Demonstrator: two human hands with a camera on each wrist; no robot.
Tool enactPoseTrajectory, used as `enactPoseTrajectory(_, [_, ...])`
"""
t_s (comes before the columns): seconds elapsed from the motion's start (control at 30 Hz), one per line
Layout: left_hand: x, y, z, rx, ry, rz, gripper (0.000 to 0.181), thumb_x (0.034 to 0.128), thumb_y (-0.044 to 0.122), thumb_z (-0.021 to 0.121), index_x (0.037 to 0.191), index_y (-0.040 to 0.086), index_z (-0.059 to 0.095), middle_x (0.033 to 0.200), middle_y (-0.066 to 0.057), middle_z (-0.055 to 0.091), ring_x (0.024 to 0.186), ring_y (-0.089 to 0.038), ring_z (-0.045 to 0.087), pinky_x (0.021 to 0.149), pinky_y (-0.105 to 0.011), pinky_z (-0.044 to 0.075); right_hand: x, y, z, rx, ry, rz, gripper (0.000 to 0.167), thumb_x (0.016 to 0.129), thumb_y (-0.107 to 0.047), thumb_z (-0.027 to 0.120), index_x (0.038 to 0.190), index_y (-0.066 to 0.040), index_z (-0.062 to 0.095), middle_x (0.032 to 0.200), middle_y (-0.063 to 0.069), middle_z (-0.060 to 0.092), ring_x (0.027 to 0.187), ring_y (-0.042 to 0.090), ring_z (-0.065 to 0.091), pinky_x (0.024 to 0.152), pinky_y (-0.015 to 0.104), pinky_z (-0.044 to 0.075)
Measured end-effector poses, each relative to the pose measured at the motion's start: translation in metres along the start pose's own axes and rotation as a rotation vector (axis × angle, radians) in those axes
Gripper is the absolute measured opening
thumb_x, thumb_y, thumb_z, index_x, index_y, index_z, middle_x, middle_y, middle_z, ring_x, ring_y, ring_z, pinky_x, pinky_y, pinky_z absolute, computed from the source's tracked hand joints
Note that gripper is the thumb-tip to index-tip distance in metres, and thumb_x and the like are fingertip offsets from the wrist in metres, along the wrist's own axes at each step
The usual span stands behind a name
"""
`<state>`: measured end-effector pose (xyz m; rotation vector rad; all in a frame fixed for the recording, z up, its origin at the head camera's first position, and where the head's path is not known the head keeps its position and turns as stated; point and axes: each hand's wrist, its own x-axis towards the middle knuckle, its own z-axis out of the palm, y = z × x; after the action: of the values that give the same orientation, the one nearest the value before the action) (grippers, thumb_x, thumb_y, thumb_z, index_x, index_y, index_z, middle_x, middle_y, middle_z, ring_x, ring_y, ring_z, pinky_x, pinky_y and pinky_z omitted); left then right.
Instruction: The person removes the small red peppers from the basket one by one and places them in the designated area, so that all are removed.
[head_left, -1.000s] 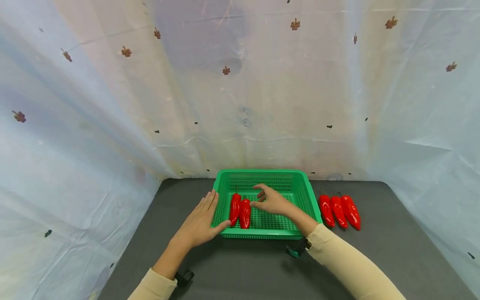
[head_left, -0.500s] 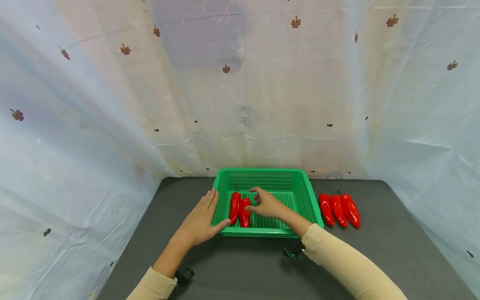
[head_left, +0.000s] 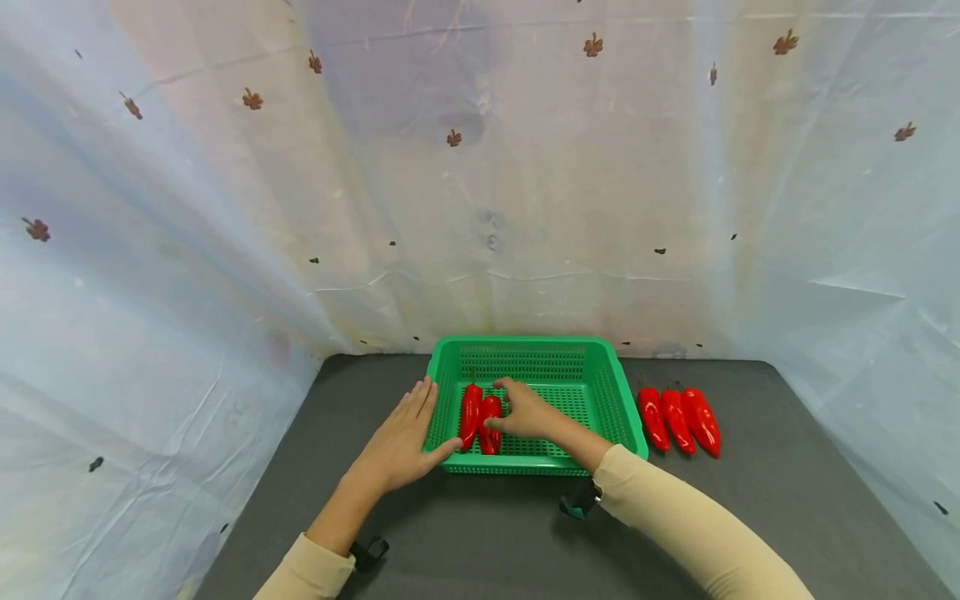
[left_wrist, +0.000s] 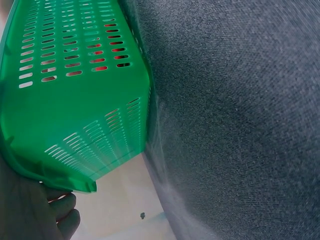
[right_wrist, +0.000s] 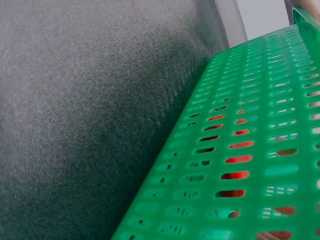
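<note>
In the head view a green plastic basket (head_left: 525, 464) stands on the dark tabletop. Two glossy red peppers (head_left: 470, 412) lie side by side at its left end. My left hand (head_left: 395, 442) rests with straight fingers along the basket's left rim, thumb pointing toward the near corner. Inside the basket, my right hand (head_left: 528, 414) hovers over the right-hand pepper (head_left: 491, 435), thumb and fingers spread apart with the thumb overlapping it. Whether they touch it cannot be made out. In both wrist views the perforated basket wall (right_wrist: 250, 165) hides most of the peppers.
Three more red peppers (head_left: 677, 422) lie in a row on the tabletop (head_left: 495, 533), just right of the basket. Behind the table's far edge hangs a pale sheet (head_left: 525, 208) with brown leaf shapes, which also runs along both sides.
My right hand has shifted left and slightly down inside the basket, from beside the right-hand pepper to over it. My left hand, the basket and the peppers stay where they were.
</note>
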<state>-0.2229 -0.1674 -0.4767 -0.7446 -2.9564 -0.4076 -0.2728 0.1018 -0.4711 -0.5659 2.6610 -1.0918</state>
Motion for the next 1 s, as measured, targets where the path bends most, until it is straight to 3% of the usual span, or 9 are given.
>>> enactPoseTrajectory(0.23, [0.001, 0.001, 0.0, 0.0, -0.004, -0.004, 0.106, 0.1036, 0.073, 0.049, 0.171, 0.0, 0.013, 0.179, -0.018, 0.007, 0.166, -0.035, 0.01, 0.134, -0.053, 0.016, 0.003, 0.004, 0.004, -0.023, 0.008, 0.018, 0.071, 0.097, -0.023, 0.082, 0.153, 0.004, 0.049, 0.142, 0.026, 0.06, 0.13, 0.043, 0.06, 0.099, 0.055, 0.058])
enactPoseTrajectory(0.5, [0.001, 0.0, 0.001, 0.004, 0.009, -0.004, 0.107, 0.1034, 0.074, 0.049, 0.171, 0.0, 0.013, 0.179, -0.018, 0.007, 0.166, -0.036, 0.011, 0.134, -0.053, 0.017, 0.006, 0.007, 0.008, -0.003, 0.002, 0.025, 0.074, 0.096, -0.021, 0.085, 0.153, 0.006, 0.047, 0.123, 0.021, 0.068, 0.111, 0.037, 0.068, 0.087, 0.049, 0.061])
enactPoseTrajectory(1.0, [0.001, -0.001, 0.003, 0.004, 0.003, -0.008, 0.107, 0.1031, 0.076, 0.047, 0.171, 0.0, 0.012, 0.18, -0.018, 0.007, 0.166, -0.035, 0.009, 0.134, -0.052, 0.015, 0.007, 0.009, 0.011, 0.076, -0.052, 0.069, 0.087, 0.094, -0.021, 0.087, 0.16, 0.005, 0.036, 0.126, 0.021, 0.068, 0.11, 0.031, 0.07, 0.094, 0.049, 0.06])
